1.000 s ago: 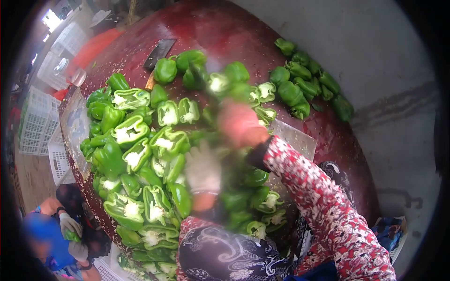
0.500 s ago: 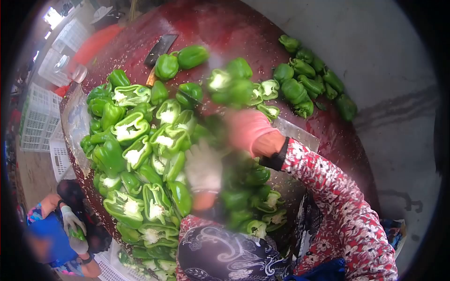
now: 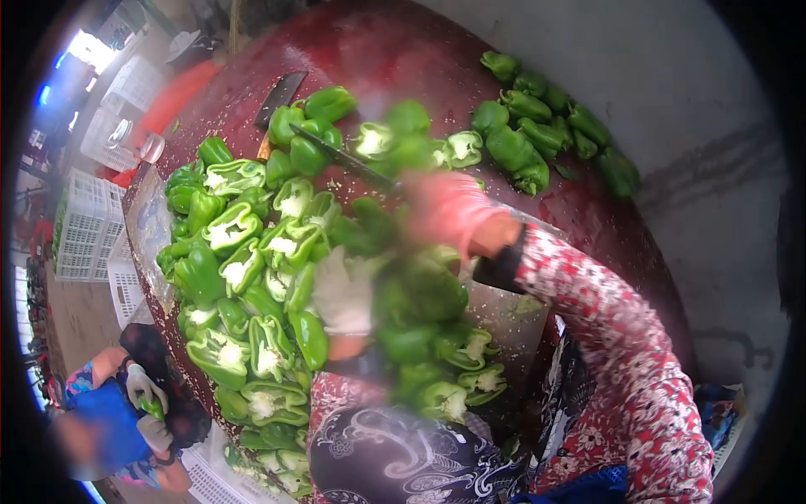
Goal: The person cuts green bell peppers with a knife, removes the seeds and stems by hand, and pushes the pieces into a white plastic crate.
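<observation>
My right hand (image 3: 449,214), in a pink glove, is closed round a knife (image 3: 348,160) whose dark blade points toward the far left, over whole green peppers (image 3: 309,155). Its fingers are blurred. Below and left of it is my left hand (image 3: 342,294) in a pale glove, among the peppers; a smear on the view hides part of it, and I cannot tell whether it grips one. Halved bell peppers (image 3: 231,227) with white cores are heaped to its left. More cut peppers (image 3: 445,399) lie to its right, partly blurred.
A cleaver (image 3: 281,97) lies on the red round table (image 3: 403,42). Whole peppers (image 3: 520,147) are piled at its far right. White crates (image 3: 88,227) stand beyond the left edge. At lower left a co-worker's gloved hands (image 3: 147,386) hold a green pepper.
The knife blade has swung out farther to the upper left, and more of it shows. My left hand has shifted slightly left and up. The co-worker's hands have moved apart around a pepper.
</observation>
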Available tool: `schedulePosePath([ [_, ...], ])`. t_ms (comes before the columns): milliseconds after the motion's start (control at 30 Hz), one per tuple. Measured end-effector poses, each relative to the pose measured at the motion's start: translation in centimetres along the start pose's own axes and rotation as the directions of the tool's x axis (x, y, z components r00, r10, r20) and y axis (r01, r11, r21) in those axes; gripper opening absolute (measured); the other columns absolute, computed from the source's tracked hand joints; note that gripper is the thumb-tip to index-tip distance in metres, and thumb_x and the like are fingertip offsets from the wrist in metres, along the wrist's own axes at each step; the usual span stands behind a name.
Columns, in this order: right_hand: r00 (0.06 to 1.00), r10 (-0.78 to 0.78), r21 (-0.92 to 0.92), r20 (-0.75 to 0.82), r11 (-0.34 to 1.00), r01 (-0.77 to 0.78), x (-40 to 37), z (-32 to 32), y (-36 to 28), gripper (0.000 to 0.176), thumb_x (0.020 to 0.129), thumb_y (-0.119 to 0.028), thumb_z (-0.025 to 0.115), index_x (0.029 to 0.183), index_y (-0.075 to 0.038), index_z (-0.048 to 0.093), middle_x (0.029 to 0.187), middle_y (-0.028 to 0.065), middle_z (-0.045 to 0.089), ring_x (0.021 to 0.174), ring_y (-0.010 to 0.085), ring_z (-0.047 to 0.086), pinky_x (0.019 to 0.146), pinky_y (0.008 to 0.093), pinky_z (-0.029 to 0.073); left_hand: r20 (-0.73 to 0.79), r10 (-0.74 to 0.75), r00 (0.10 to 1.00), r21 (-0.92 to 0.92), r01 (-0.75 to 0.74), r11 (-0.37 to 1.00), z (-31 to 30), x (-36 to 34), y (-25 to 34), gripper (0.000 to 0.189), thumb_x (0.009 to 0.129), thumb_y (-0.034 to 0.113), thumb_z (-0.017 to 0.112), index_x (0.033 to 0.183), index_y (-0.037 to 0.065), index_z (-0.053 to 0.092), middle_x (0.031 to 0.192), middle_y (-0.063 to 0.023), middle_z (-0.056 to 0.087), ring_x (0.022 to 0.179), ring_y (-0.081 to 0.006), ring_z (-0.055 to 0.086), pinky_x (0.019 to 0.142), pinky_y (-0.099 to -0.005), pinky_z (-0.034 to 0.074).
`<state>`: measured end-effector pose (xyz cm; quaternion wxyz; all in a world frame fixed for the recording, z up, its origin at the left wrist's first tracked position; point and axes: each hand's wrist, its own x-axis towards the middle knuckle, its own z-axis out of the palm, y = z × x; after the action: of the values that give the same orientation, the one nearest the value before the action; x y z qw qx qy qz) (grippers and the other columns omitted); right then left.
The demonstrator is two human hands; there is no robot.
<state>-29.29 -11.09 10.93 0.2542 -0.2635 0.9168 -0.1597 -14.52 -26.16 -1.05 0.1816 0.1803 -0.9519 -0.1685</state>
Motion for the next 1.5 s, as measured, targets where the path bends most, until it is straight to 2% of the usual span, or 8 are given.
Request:
schedulePosePath([
  [200, 0.944, -0.142, -0.031, -0.297, 0.99, 0.139, -10.7, -3.2, 6.3, 0.033, 0.076, -0.016, 0.066, 0.105, -0.002, 0.058, 0.074, 0.0216, 0.063, 0.074, 0.0405, 0.064, 0.061, 0.0472, 0.049, -0.175, -0.056, 0.983, -0.282, 0.004, 0.959, 0.8, -0.9, -1.4, 0.028, 0.084, 0.009, 0.067, 0.11, 0.0, 0.063, 0.09, -0.0145, 0.065, 0.079, -0.0273, 0.063, 0.074, -0.0368, 0.05],
  [600, 0.967, -0.012, -0.288, 0.253, 0.954, 0.087, -22.4, -4.3, 17.4, 0.036, 0.069, -0.011, 0.063, 0.103, -0.003, 0.058, 0.066, 0.0159, 0.061, 0.063, 0.0366, 0.062, 0.055, 0.0474, 0.048, 0.049, -0.235, 0.971, -0.333, 0.238, 0.913, -0.1, -0.8, 0.5, 0.033, 0.086, 0.007, 0.066, 0.118, -0.001, 0.06, 0.097, -0.0109, 0.065, 0.085, -0.0193, 0.061, 0.078, -0.0317, 0.049],
  [800, 0.937, -0.088, -0.308, 0.339, 0.93, 0.199, -20.9, 2.2, 20.0, 0.031, 0.074, -0.012, 0.064, 0.103, -0.002, 0.06, 0.067, 0.0158, 0.061, 0.063, 0.0348, 0.064, 0.054, 0.0453, 0.049, -0.204, -0.221, 0.954, -0.417, 0.12, 0.901, -2.0, -3.2, 6.2, 0.031, 0.088, 0.003, 0.062, 0.119, -0.001, 0.059, 0.108, -0.0116, 0.064, 0.094, -0.0198, 0.06, 0.086, -0.0315, 0.048],
  [933, 0.946, -0.145, -0.187, 0.289, 0.961, 0.205, -22.3, 2.7, 20.3, 0.028, 0.075, -0.012, 0.064, 0.101, -0.001, 0.059, 0.069, 0.0174, 0.063, 0.066, 0.0369, 0.065, 0.056, 0.0469, 0.049, 0.175, 0.177, 0.968, -0.326, -0.113, 0.939, -2.4, -7.7, 13.8, 0.039, 0.082, 0.008, 0.069, 0.118, -0.002, 0.059, 0.099, -0.0105, 0.065, 0.08, -0.0163, 0.06, 0.073, -0.031, 0.05],
  [1033, 0.938, -0.119, -0.156, 0.324, 0.972, 0.177, -22.8, 3.1, 20.2, 0.028, 0.075, -0.013, 0.064, 0.099, -0.001, 0.06, 0.072, 0.0188, 0.064, 0.068, 0.0389, 0.065, 0.06, 0.0476, 0.05, 0.249, 0.101, 0.963, -0.256, -0.035, 0.966, 0.4, -10.0, 17.3, 0.043, 0.079, 0.017, 0.074, 0.115, -0.003, 0.059, 0.091, -0.0103, 0.064, 0.075, -0.0155, 0.059, 0.069, -0.0308, 0.05],
  [1100, 0.936, -0.107, -0.143, 0.334, 0.976, 0.163, -23.0, 4.1, 20.0, 0.028, 0.074, -0.013, 0.064, 0.099, -0.001, 0.06, 0.073, 0.0196, 0.064, 0.069, 0.0394, 0.065, 0.061, 0.0478, 0.05, 0.373, -0.169, 0.912, -0.369, 0.314, 0.875, 2.3, -10.8, 17.8, 0.048, 0.076, 0.024, 0.078, 0.111, -0.003, 0.058, 0.083, -0.0077, 0.06, 0.07, -0.0149, 0.056, 0.066, -0.031, 0.048],
  [1367, 0.905, -0.063, -0.082, 0.421, 0.991, 0.108, -23.7, 3.7, 19.5, 0.035, 0.071, -0.011, 0.061, 0.105, 0.0, 0.062, 0.08, 0.0206, 0.066, 0.08, 0.0395, 0.066, 0.069, 0.0455, 0.052, 0.423, -0.13, 0.897, -0.334, 0.287, 0.898, 1.5, -10.6, 16.9, 0.049, 0.071, 0.019, 0.08, 0.109, -0.003, 0.057, 0.077, -0.0039, 0.054, 0.064, -0.0119, 0.049, 0.059, -0.0269, 0.044],
  [1500, 0.863, -0.014, -0.025, 0.504, 0.999, 0.031, -22.4, 1.7, 20.0, 0.041, 0.072, -0.015, 0.061, 0.112, -0.005, 0.062, 0.088, 0.0198, 0.068, 0.086, 0.0367, 0.066, 0.074, 0.0442, 0.051, 0.487, -0.283, 0.826, -0.496, 0.529, 0.689, 2.9, -11.7, 14.7, 0.039, 0.072, 0.001, 0.066, 0.109, -0.003, 0.053, 0.085, -0.0082, 0.057, 0.065, -0.0147, 0.056, 0.051, -0.0253, 0.049],
])
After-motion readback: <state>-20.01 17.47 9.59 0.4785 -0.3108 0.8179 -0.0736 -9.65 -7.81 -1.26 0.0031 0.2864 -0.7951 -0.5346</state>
